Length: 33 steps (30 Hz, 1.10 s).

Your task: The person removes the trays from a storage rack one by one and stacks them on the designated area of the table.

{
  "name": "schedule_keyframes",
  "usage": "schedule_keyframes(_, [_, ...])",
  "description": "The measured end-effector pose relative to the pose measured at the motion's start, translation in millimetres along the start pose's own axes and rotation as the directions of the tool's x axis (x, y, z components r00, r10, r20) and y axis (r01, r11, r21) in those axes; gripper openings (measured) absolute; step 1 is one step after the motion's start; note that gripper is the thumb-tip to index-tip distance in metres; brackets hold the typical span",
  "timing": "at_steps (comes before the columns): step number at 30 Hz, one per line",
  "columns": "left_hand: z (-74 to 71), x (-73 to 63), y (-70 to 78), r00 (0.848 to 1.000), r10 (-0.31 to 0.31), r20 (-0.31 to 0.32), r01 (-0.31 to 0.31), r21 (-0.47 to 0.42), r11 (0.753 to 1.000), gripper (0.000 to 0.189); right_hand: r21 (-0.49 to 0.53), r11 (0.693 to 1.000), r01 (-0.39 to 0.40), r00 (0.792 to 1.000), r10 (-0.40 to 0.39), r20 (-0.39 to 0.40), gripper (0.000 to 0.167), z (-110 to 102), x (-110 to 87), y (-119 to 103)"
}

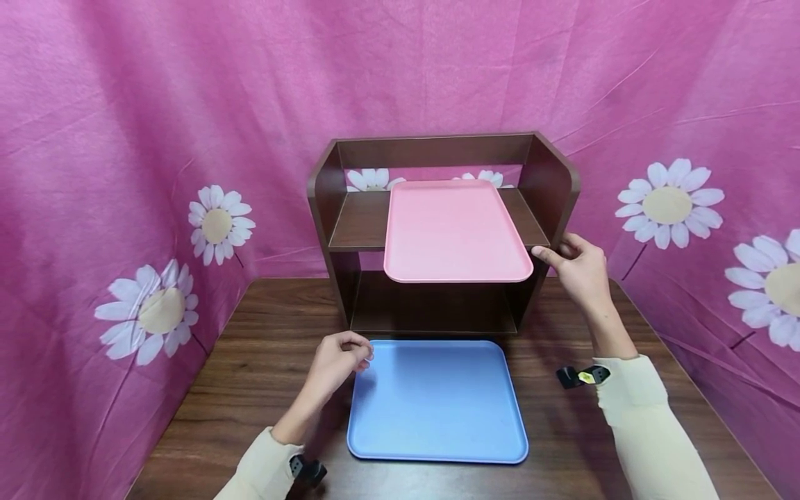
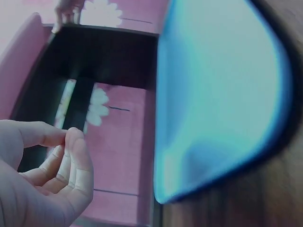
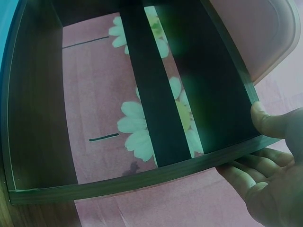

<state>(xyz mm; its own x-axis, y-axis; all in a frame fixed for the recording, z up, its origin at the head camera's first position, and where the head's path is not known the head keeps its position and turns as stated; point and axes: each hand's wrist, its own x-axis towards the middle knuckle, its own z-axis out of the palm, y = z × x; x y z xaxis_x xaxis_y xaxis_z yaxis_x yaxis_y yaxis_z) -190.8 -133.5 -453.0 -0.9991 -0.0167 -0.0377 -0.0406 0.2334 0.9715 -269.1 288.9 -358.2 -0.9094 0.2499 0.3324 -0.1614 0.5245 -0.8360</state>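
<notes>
A dark brown two-tier desk shelf [image 1: 431, 151] stands on the table. My right hand [image 1: 582, 271] grips its right side panel, thumb at the front edge and fingers around the outer face; the right wrist view shows this hand [image 3: 270, 175] too. On the upper board lies a pink tray [image 1: 453, 232], its front part jutting past the board. A blue tray [image 1: 437, 403] lies flat on the table before the shelf. My left hand [image 1: 337, 360] is near its far left corner. In the left wrist view this hand [image 2: 52, 175] has its thumb and fingertips together, nothing visible between them.
The wood-grain table [image 1: 275, 333] runs up to a pink cloth [image 1: 250, 90] printed with white daisies, hanging behind and on both sides. A dark band with a small device [image 1: 581, 376] sits at my right wrist, another device [image 1: 307, 471] at my left.
</notes>
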Motion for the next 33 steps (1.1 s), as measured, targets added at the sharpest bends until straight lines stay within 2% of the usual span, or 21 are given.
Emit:
schedule_keyframes(4, [3.5, -0.2, 13.7, 0.999, 0.017, 0.033, -0.014, -0.086, 0.996, 0.011, 0.003, 1.0, -0.006, 1.0, 0.006, 0.004, 0.053, 0.5, -0.5, -0.1])
schedule_keyframes(10, [13.8, -0.8, 35.4, 0.995, 0.041, 0.092, -0.019, -0.22, 0.975, 0.011, 0.011, 1.0, -0.006, 1.0, 0.006, -0.011, 0.052, 1.0, -1.8, -1.2])
schedule_keyframes(19, [31.8, -2.2, 62.6, 0.985, 0.095, 0.147, -0.039, -0.347, 0.937, 0.019, 0.035, 0.999, -0.003, 1.0, 0.004, -0.015, 0.052, 0.4, -3.3, -0.5])
schedule_keyframes(25, [42.5, -0.9, 76.5, 0.971, 0.142, 0.19, -0.059, -0.39, 0.919, 0.019, 0.043, 0.999, 0.007, 1.0, -0.006, -0.011, 0.054, 0.7, -3.6, -0.7])
schedule_keyframes(33, [61.0, 2.1, 91.0, 0.964, 0.164, 0.209, -0.041, -0.492, 0.869, 0.023, 0.045, 0.999, 0.015, 1.0, -0.014, -0.011, 0.054, 1.8, -2.7, 0.3])
